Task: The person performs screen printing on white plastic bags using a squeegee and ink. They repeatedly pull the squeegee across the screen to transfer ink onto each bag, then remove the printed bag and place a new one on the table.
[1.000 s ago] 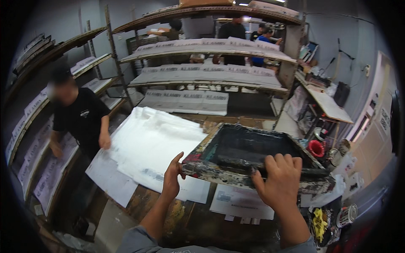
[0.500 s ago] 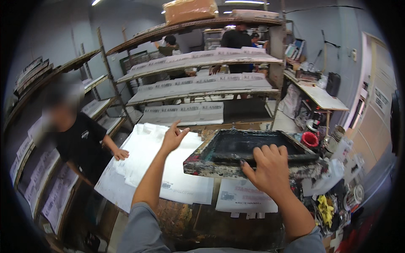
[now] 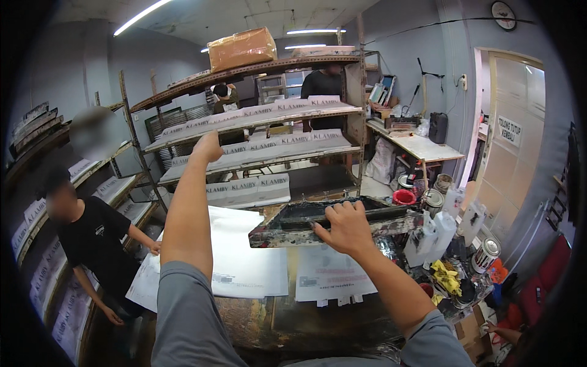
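Observation:
My left arm is stretched forward, and my left hand (image 3: 208,147) is raised in front of the shelf rack. Its fingers bend away from view, so I cannot make out anything in them. My right hand (image 3: 348,227) is closed over the near side of a dark, paint-crusted screen-printing frame (image 3: 287,234), thumb on the left. Beneath and nearer to me lies a white sheet with faint red print (image 3: 333,275). Left of the frame, large white sheets (image 3: 244,263) lie on the stained worktable (image 3: 257,309).
A metal rack (image 3: 244,128) with printed grey sheets stands beyond the table. At the left, a person in black (image 3: 104,235) touches the white sheets. Plastic jugs (image 3: 428,238), paint cans (image 3: 487,254) and a yellow rag (image 3: 446,278) crowd the right. More people stand behind the rack.
My left hand has gone up and further left, toward the rack. My right hand stays on the frame. The view has tilted up and turned right.

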Tool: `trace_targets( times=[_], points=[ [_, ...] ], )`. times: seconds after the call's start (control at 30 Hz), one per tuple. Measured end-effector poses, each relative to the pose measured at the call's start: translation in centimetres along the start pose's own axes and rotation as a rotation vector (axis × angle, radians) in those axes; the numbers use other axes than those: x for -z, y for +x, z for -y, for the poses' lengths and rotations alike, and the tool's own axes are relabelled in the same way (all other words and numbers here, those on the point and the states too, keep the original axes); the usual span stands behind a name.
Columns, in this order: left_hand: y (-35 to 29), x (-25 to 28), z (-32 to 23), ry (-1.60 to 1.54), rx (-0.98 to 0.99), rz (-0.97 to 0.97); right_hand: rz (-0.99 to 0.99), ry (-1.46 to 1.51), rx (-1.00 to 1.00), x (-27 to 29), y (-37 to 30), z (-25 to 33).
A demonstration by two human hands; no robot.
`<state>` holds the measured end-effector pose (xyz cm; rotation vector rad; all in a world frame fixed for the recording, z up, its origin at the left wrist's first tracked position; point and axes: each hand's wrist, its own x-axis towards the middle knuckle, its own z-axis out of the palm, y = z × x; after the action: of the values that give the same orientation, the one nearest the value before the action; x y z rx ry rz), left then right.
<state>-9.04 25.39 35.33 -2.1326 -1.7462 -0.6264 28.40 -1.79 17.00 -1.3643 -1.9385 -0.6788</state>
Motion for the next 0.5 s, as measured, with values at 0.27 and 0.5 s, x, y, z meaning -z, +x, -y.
trace_targets(
  times=[0.27, 0.5],
  points=[
    [-4.9, -6.0, 0.3, -0.085, 0.034, 0.037, -0.032, 0.03, 0.006, -0.2, -1.1, 0.5],
    [-3.6, -9.8, 1.0, 0.058, 0.019, 0.082, -0.027, 0.003, -0.015, -0.3, -1.5, 0.8]
  ],
)
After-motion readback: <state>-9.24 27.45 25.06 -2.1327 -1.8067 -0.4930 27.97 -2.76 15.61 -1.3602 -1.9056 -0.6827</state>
